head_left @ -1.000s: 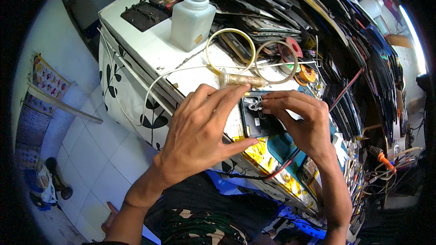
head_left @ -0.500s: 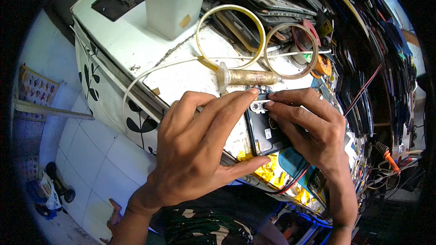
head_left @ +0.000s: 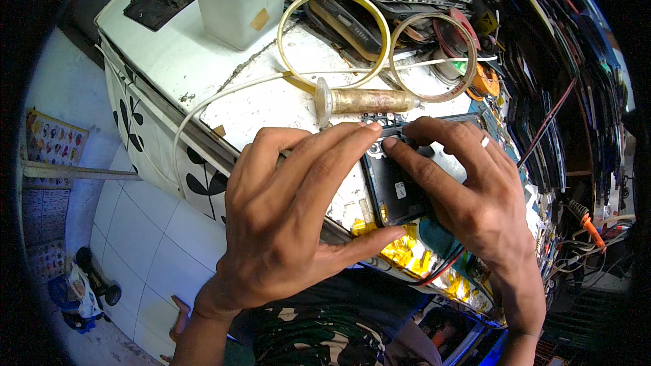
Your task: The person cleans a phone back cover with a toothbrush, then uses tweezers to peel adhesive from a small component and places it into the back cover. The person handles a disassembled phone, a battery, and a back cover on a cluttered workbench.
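Observation:
A black phone housing with a small white label lies on the bench's near right part. In its upper left corner sits a small silver camera-lens frame, partly hidden by fingers. My right hand, with a ring on one finger, is bent over the housing; a fingertip presses beside the lens frame and another grips near the top edge. My left hand is open, its fingers stretched so the tips meet the housing's upper left corner. Its thumb points apart, just below the housing.
Beyond the hands lie a stained syringe, two rings of tape and a white cable. A white bottle stands at the back left. Stacked phone parts fill the back. Yellow foil tape lines the bench's near edge.
My right hand has shifted from holding the lens frame's edge to pressing at it, spreading further over the housing. My left hand has hardly moved. The whole view has tilted slightly.

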A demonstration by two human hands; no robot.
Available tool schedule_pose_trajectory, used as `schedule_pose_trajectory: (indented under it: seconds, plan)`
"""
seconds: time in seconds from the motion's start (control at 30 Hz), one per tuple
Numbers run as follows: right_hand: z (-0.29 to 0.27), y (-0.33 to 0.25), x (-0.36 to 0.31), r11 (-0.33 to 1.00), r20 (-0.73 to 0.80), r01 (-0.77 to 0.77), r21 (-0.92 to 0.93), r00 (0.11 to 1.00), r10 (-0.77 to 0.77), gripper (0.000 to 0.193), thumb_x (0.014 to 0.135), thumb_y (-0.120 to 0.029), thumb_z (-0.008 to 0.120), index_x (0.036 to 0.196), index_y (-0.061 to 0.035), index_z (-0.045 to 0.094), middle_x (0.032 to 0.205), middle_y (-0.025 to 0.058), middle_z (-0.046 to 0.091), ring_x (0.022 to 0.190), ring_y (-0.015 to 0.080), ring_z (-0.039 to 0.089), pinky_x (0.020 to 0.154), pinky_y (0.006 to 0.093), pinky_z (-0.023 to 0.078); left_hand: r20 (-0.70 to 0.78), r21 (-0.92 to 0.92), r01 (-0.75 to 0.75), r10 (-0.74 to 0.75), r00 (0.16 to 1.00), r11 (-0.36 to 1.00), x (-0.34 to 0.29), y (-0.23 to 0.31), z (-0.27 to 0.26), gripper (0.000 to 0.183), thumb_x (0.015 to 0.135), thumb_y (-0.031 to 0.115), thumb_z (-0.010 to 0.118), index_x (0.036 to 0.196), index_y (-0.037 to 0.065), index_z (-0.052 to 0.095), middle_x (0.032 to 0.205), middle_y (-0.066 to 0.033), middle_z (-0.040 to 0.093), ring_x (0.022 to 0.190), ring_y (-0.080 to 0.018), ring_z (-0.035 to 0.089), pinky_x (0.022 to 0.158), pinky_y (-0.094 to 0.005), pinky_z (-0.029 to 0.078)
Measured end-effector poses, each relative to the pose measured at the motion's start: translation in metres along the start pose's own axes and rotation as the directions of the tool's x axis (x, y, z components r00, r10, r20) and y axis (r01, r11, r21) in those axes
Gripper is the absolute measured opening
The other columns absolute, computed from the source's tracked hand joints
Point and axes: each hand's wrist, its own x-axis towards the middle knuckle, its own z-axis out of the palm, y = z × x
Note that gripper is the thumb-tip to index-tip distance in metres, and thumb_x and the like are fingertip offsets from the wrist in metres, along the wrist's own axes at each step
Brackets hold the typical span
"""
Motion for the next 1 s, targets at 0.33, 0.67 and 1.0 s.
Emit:
schedule_pose_trajectory:
  seconds: [0.33,0.67,1.0]
  plan:
    - [-0.020,0.022,-0.004,0.974,0.017,-0.088,0.211,0.996,0.086,0.056,0.074,-0.025,0.088,0.121,-0.0022,0.069,0.120,0.0141,0.070,0.112,0.0330,0.066,0.095,0.0431,0.053,-0.012,0.019,-0.006,0.006,1.000,1.000,0.000,0.000,0.000,0.083,0.059,0.036,0.097,0.127,0.001,0.066,0.122,-0.0122,0.071,0.105,-0.0284,0.064,0.092,-0.0388,0.049]
    - [-0.034,0.046,-0.017,0.952,0.298,-0.212,0.221,0.944,0.142,0.112,0.055,-0.037,0.096,0.149,-0.0056,0.045,0.142,0.0133,0.059,0.136,0.0340,0.052,0.115,0.0456,0.039,-0.063,-0.018,-0.016,0.014,0.998,1.000,-0.002,-0.002,0.005,0.087,0.058,0.032,0.096,0.132,0.000,0.062,0.122,-0.0117,0.071,0.100,-0.0257,0.060,0.090,-0.0371,0.050]
    - [-0.049,0.030,-0.025,0.939,0.085,-0.100,0.328,0.993,0.077,0.107,0.055,-0.035,0.098,0.145,-0.0022,0.050,0.133,0.0175,0.064,0.126,0.0327,0.061,0.109,0.0438,0.045,-0.083,-0.447,0.106,-0.159,0.984,0.888,-0.011,0.006,-0.014,0.103,0.059,0.030,0.097,0.144,-0.003,0.050,0.128,-0.0139,0.064,0.102,-0.0185,0.062,0.084,-0.0306,0.050]
